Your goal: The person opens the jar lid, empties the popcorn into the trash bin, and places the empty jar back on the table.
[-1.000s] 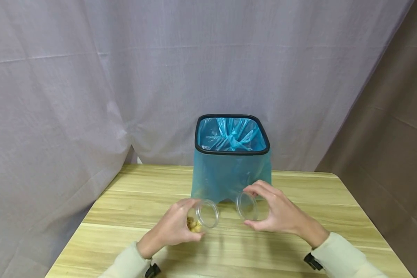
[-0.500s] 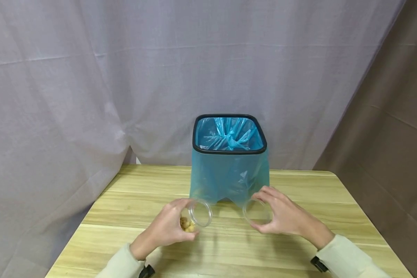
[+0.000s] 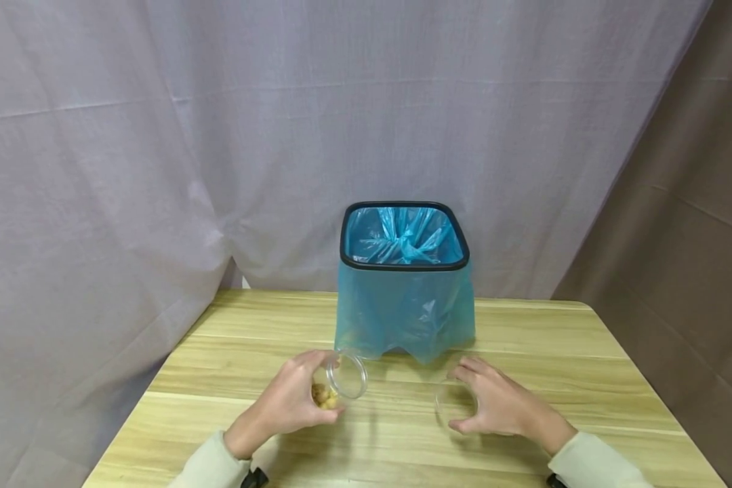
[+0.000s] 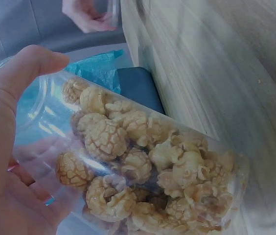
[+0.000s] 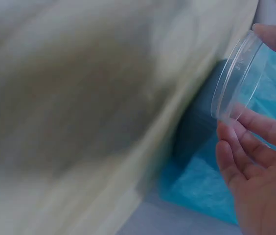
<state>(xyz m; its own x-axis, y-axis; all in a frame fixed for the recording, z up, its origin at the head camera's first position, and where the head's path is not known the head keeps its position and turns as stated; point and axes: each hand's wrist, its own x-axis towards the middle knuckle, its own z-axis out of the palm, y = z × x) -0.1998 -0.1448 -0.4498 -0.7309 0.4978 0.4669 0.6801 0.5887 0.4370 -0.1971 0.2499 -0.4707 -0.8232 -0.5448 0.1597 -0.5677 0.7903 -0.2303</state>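
Observation:
My left hand grips a clear plastic jar around its upper part. Several pieces of caramel popcorn fill much of the jar, heaped toward its base. The jar's round mouth is uncovered and leans to the right and toward the head camera. To the right, my right hand holds a clear round lid by its edge, thumb on one side and fingers on the other. That lid stands apart from the jar, low over the table.
A bin with a black rim and a blue bag liner stands behind both hands, near the table's back edge. The wood-grain table runs beneath everything. Grey cloth hangs behind, and darker cloth at the right.
My right hand has moved lower with the lid, nearer the table front. My left hand has drifted slightly left with the jar, so the two are farther apart.

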